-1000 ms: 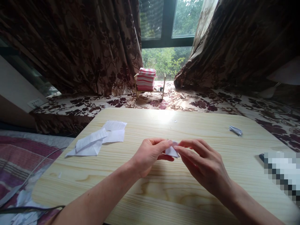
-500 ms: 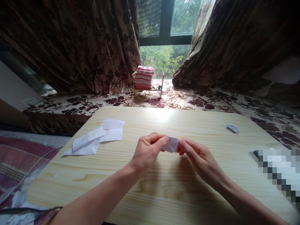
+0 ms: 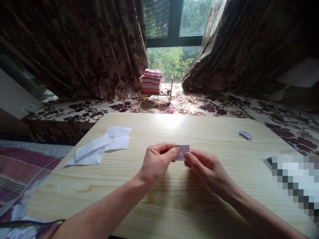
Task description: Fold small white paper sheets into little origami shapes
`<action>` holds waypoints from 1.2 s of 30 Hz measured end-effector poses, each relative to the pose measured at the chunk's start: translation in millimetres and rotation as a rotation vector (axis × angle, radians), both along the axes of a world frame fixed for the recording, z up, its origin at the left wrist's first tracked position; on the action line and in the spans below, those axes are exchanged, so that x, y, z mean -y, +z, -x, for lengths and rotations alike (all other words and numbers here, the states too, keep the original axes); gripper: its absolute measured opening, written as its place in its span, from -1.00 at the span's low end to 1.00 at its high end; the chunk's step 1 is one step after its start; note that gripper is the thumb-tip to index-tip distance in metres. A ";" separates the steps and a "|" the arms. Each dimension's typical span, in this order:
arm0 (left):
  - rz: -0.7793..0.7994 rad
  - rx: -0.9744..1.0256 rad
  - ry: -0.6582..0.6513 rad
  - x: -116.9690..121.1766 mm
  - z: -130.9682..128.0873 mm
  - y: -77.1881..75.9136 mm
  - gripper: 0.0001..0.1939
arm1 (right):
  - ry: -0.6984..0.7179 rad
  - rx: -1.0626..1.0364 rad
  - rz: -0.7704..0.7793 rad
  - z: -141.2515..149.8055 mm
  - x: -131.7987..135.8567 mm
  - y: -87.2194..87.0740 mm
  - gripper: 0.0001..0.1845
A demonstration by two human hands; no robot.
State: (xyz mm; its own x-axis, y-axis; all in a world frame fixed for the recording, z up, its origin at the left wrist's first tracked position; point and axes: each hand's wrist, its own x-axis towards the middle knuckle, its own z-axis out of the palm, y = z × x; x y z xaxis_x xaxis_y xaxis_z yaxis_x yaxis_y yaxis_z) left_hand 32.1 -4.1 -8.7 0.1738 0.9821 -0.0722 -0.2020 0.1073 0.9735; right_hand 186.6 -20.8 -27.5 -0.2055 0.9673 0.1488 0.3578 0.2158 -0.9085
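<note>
Between my hands, above the middle of the table, is a small white folded piece of paper (image 3: 183, 150) with a straight top edge. My left hand (image 3: 159, 158) pinches its left part, thumb across the front. At the lower right corner, my right hand (image 3: 203, 163) grips it between thumb and fingers. The fingertips behind the paper are mostly hidden. Several loose sheets of white paper (image 3: 90, 151) lie overlapping on the left of the table, some with printed lines. A small folded paper piece (image 3: 244, 134) rests at the far right.
The pale wooden table (image 3: 139, 126) has rounded corners. A blurred-out device (image 3: 296, 179) lies at its right edge. Tiny paper scraps (image 3: 182, 126) are near the far edge. A small rack (image 3: 171, 89) holding striped folded cloths (image 3: 151, 81) stands on the windowsill. A dark cable (image 3: 32, 223) crosses lower left.
The paper in my hands has been turned so its top edge is level and its lower edge straighter. My right fingers have shifted left to its lower corner. The view has moved slightly.
</note>
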 end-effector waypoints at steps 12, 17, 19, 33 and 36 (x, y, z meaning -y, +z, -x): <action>-0.050 -0.124 -0.103 0.9 2.0 1.2 -0.76 | 0.171 0.135 -0.075 -2.4 1.9 11.6 -0.66; -0.073 -0.116 -0.217 0.0 4.4 2.5 -0.71 | 0.233 0.097 -0.110 -7.1 5.5 13.6 -0.68; -0.095 -0.163 -0.303 -1.5 7.1 3.9 -0.69 | 0.275 0.094 -0.110 -7.8 6.7 13.5 -0.68; -0.234 -0.343 -0.300 2.0 7.3 1.3 -0.69 | 0.363 0.065 -0.032 -6.9 6.0 12.8 -0.66; -0.265 -0.350 -0.224 0.7 8.1 3.9 -0.69 | 0.357 0.057 -0.008 -8.9 5.4 11.6 -0.65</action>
